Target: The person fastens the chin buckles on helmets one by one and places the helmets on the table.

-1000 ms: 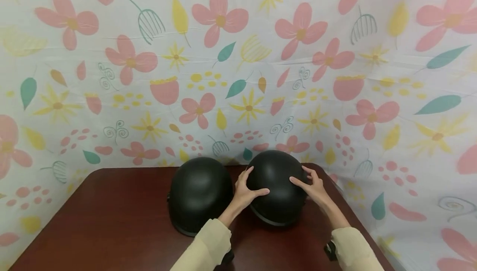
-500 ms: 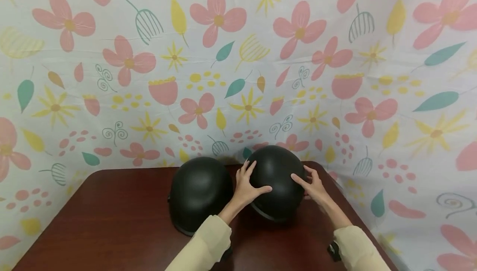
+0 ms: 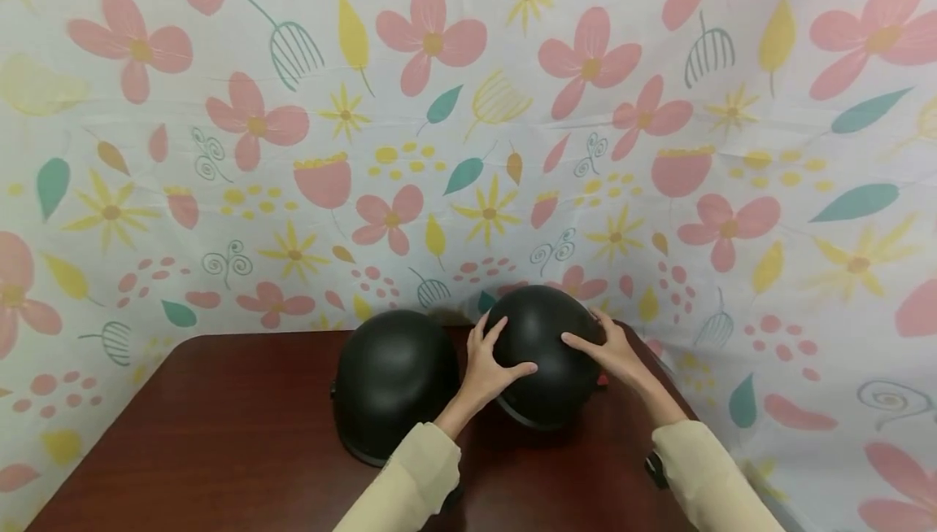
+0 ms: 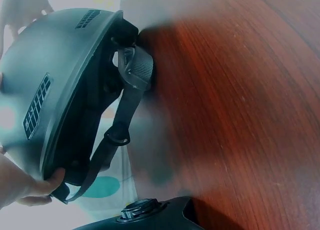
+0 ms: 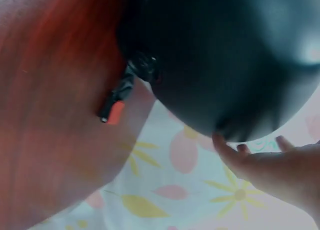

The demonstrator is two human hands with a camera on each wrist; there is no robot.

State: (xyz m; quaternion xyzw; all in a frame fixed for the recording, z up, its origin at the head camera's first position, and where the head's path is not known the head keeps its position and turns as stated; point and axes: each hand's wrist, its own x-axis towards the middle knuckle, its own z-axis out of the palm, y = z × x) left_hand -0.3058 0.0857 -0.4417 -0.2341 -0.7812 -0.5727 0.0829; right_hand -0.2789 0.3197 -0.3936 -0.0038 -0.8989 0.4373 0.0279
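We hold the right helmet (image 3: 547, 359) tilted at the far right of the table (image 3: 220, 410).
Our left hand (image 3: 485, 369) and right hand (image 3: 617, 349) have their fingers clamped round its sides, just right of the left helmet (image 3: 395, 381). We judge it stiff, slippery and moderately heavy; the rim (image 4: 75, 95) should grip best, clear of the strap (image 4: 129, 105). Whether it touches the table, we cannot tell.

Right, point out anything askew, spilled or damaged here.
A red clip sticks out past the edge of the right-hand helmet, as if its strap hangs loose, though I can't tell whether it's unfastened. No spill or damage shows.
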